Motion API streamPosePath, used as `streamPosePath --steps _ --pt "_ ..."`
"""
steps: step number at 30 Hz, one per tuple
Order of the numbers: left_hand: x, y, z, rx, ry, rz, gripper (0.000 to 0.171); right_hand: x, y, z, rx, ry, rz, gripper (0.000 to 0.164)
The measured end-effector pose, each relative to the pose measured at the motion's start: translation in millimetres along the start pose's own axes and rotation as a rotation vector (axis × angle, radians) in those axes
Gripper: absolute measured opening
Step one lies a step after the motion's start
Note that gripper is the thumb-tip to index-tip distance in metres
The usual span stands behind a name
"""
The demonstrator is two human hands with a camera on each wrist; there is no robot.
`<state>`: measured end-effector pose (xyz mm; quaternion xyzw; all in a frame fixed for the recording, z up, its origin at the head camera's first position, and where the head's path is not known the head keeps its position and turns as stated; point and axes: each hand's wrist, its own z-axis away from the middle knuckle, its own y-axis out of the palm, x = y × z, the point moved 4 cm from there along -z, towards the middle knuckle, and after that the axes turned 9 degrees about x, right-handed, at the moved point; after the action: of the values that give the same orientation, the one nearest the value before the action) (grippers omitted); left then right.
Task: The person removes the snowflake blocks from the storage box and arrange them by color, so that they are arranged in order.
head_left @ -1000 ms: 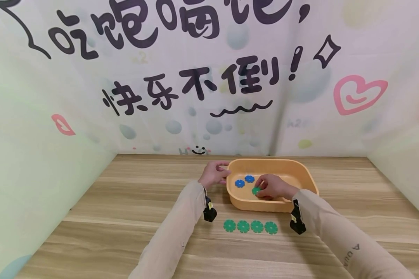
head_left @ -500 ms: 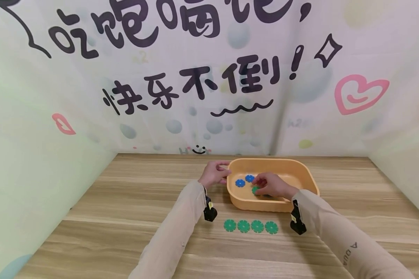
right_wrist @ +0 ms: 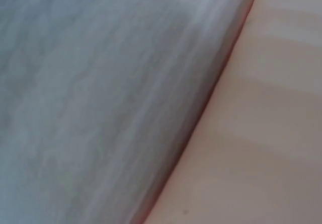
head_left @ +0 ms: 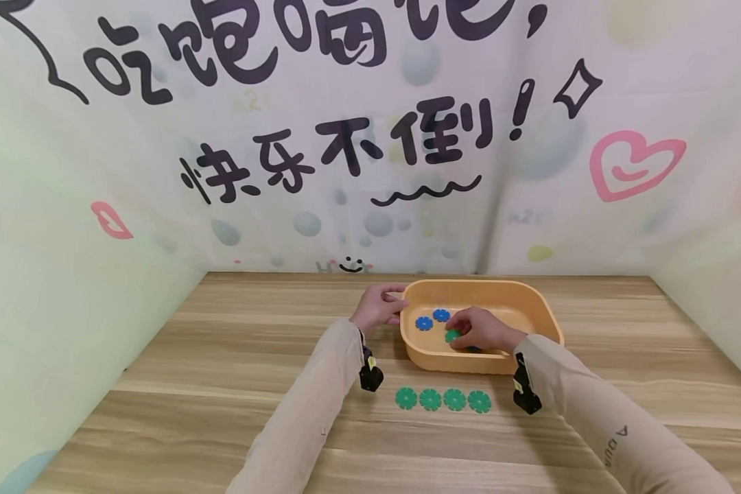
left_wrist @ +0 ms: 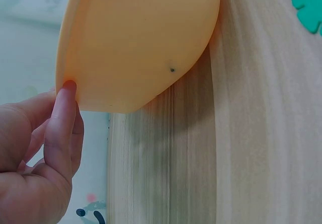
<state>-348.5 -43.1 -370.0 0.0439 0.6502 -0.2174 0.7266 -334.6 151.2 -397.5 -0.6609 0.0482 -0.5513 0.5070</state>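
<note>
An orange plastic basin [head_left: 469, 361] stands on the wooden table. At its left end my left hand [head_left: 377, 307] holds the rim; the left wrist view shows the fingertips of that hand [left_wrist: 50, 148] at the basin's edge. My right hand [head_left: 484, 329] reaches inside, thumb and fingers around a green notched disc [head_left: 452, 335], which they partly cover. Two blue notched discs [head_left: 423, 323] lie on the basin floor left of these fingers. A dark blue piece [head_left: 473, 349] shows partly from under the hand. The right wrist view shows no fingers, only blurred pale surfaces.
In front of the basin, several green notched discs [head_left: 430, 399] lie in a row on the table [head_left: 222, 384]. Behind the table hangs a white printed cloth [head_left: 284, 226], with pale walls at both sides.
My right hand's fingers have shifted slightly at the green disc, uncovering part of a dark blue piece beneath the hand. The left hand and the basin stay in place.
</note>
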Motion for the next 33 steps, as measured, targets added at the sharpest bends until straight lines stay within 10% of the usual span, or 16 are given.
streamPosePath --steps 33 --pt "1.6 -0.8 -1.7 -0.014 0.005 -0.015 0.036 27 -17 35 -0.043 -0.105 -0.279 0.019"
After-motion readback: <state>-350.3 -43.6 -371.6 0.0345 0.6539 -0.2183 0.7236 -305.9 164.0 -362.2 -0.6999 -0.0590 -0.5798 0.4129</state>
